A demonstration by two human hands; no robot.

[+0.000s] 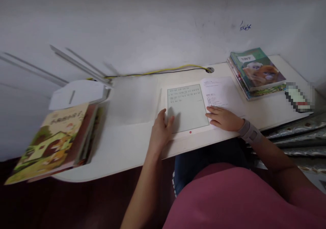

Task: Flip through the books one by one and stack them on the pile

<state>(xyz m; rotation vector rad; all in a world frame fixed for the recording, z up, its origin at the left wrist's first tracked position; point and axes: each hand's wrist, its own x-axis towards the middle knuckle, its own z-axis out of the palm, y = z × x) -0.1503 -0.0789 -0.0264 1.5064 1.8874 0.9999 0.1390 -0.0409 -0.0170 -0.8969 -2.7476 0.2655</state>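
On the desk in front of me lies a white-bordered panel point(187, 115) with a thin dark frame, several lines of small text at the top and a red mark below. Whether it is a tablet or a printed page, I cannot tell. A printed page point(221, 89) lies against its right side. My left hand point(162, 128) rests at the panel's lower left edge, thumb and fingers apart, gripping nothing visible. My right hand point(224, 118) lies flat on the printed page, its fingertips at the panel's right edge. A grey band circles my right wrist.
A pale translucent sheet point(134, 101) lies left of the panel. Picture books point(51, 140) and a white stand point(76, 93) are at the left. Right of the page is a stack of books point(258, 69), with a blurred-out device point(299, 98) beyond. A yellow cable point(163, 71) runs along the wall.
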